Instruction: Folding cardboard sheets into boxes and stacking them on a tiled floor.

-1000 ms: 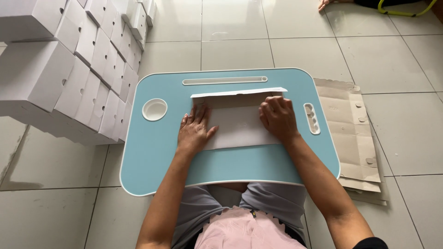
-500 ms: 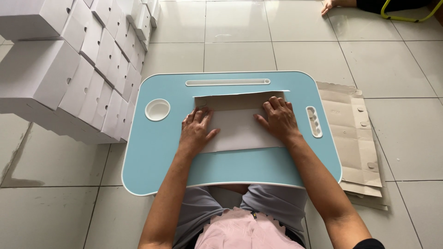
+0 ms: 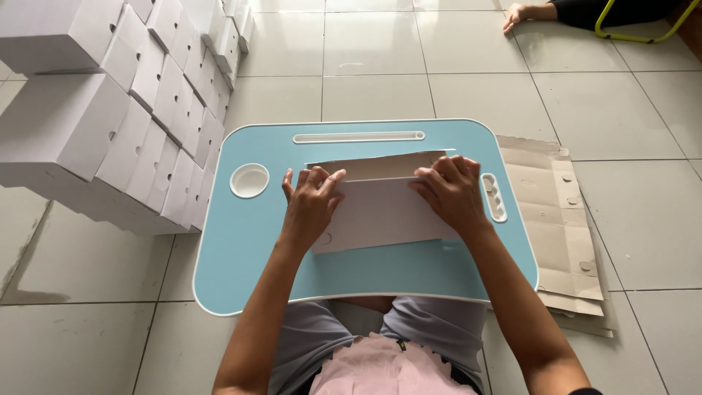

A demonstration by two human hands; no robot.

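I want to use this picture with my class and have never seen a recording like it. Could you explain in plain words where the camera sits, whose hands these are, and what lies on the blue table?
The camera is worn on a person's head and looks down, so both arms belong to that seated person. There is no machine here.

A light blue lap table with a white rim stands on a grey tiled floor. On it lies a flat white cardboard sheet. The left hand and right hand press on it, fingers spread, along a raised back flap.

To the left stands a stack of finished white cardboard boxes; to the right lie flat brown cardboard pieces. Another person's hand shows at the top edge.
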